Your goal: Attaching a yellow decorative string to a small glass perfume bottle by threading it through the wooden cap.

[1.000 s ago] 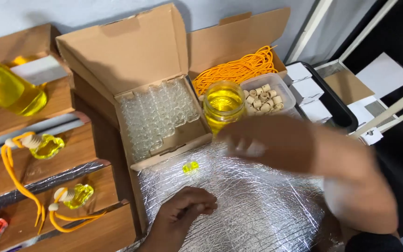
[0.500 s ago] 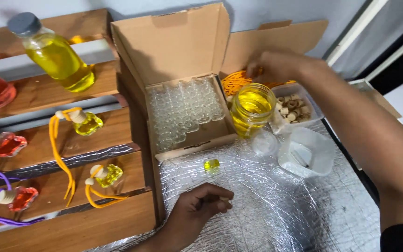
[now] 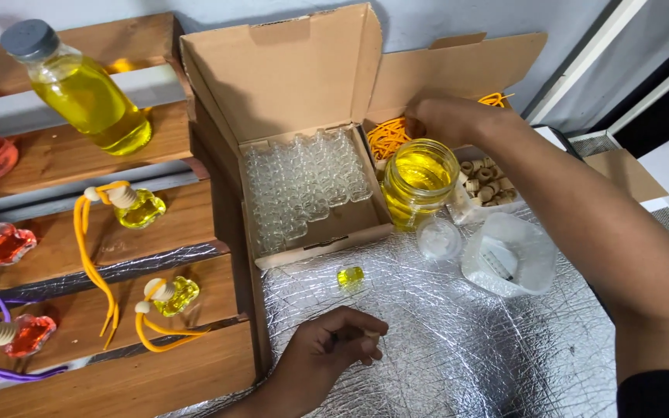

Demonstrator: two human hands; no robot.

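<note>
My left hand [image 3: 327, 352] rests near the front edge of the foil mat [image 3: 458, 340], fingers curled together around a small pale stopper [image 3: 371, 335], much as half a second ago. Just beyond it stands the tiny yellow-filled bottle [image 3: 350, 277], unmoved. Past the open jar of yellow liquid [image 3: 418, 182], my right hand [image 3: 447, 120] has sunk further into the orange cords [image 3: 387, 135] at the far edge; I cannot tell its grip.
</note>
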